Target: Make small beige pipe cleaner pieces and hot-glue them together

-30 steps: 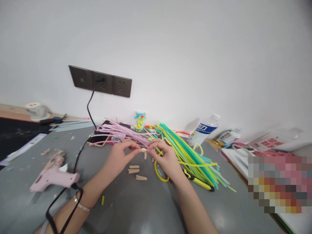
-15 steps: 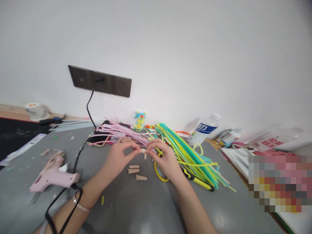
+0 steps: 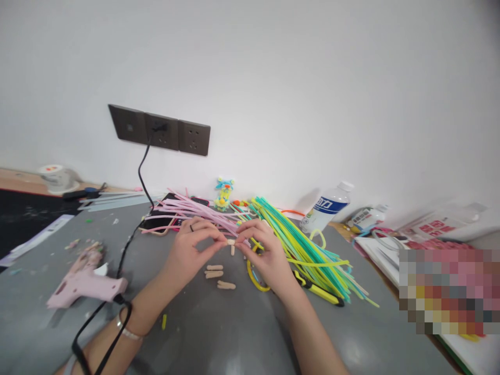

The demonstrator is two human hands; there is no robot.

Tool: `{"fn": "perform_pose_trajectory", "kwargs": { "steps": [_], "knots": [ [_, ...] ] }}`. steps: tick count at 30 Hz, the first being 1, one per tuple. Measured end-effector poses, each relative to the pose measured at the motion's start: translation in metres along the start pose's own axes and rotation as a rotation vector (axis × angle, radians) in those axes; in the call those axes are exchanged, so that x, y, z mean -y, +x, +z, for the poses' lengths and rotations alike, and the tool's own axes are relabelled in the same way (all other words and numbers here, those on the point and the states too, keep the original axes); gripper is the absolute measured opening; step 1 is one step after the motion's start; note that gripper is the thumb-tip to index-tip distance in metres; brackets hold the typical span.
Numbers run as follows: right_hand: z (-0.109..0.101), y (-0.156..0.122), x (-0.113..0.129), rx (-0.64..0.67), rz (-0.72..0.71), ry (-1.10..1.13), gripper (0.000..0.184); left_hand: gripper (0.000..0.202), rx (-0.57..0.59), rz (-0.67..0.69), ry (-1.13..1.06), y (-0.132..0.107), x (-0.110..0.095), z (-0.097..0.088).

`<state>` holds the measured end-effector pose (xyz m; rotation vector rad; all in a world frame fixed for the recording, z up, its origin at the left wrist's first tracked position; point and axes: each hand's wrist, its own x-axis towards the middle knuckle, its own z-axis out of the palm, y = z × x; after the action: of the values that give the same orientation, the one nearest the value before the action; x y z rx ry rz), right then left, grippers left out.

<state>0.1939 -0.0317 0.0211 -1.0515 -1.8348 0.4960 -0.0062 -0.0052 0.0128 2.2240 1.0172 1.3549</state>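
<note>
Between my two hands a short beige pipe-cleaner piece (image 3: 230, 242) is pinched, one end in each hand. My left hand (image 3: 194, 247) has thumb and index fingertip closed on its left end. The thumb and fingers of my right hand (image 3: 266, 255) grip the right end. Another short beige stub (image 3: 233, 251) shows just beneath; whether it is joined to the held piece I cannot tell. Nearer on the grey table lie several folded beige pipe-cleaner pieces (image 3: 214, 274). Pink pipe cleaners (image 3: 195, 209) spread out behind my hands.
Right of my hands lie green and yellow pipe cleaners (image 3: 308, 250) and a yellow-black cutter (image 3: 320, 293). A pink glue gun (image 3: 88, 286) rests at left, its black cord (image 3: 124, 252) near my left arm. A white bottle (image 3: 328, 207) and small pipe-cleaner figure (image 3: 224, 194) stand by the wall.
Both hands stay almost in place, still pinching the beige piece. My left hand's fingers have shifted slightly, and a little more of the piece shows between the fingertips.
</note>
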Motion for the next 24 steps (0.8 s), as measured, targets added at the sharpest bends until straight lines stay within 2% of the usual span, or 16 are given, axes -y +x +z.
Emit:
{"fn": "perform_pose_trajectory", "kwargs": {
  "steps": [4, 8, 12, 15, 18, 21, 24],
  "knots": [
    [0.000, 0.000, 0.003, -0.022, -0.017, -0.019, 0.009, 0.021, -0.079, 0.102, -0.022, 0.001, 0.001, 0.000],
    [0.002, 0.000, 0.008, -0.071, -0.009, 0.085, 0.010, 0.018, -0.167, 0.260, 0.017, 0.001, 0.001, -0.001],
    [0.005, -0.001, 0.007, -0.137, -0.012, 0.208, 0.010, 0.012, -0.200, 0.362, 0.031, 0.002, -0.002, -0.004],
    [0.005, -0.001, 0.002, -0.179, 0.048, 0.312, 0.030, 0.010, -0.199, 0.368, 0.014, 0.002, -0.004, -0.005],
    [0.004, -0.001, -0.003, -0.083, 0.143, 0.404, 0.043, 0.009, -0.214, 0.355, 0.006, 0.001, -0.006, -0.006],
    [0.002, -0.001, -0.003, 0.012, 0.221, 0.454, 0.043, 0.009, -0.221, 0.351, -0.021, 0.001, -0.008, -0.007],
    [0.002, 0.000, 0.000, 0.012, 0.254, 0.497, 0.040, 0.010, -0.216, 0.337, -0.045, 0.001, -0.009, -0.007]
  ]
}}
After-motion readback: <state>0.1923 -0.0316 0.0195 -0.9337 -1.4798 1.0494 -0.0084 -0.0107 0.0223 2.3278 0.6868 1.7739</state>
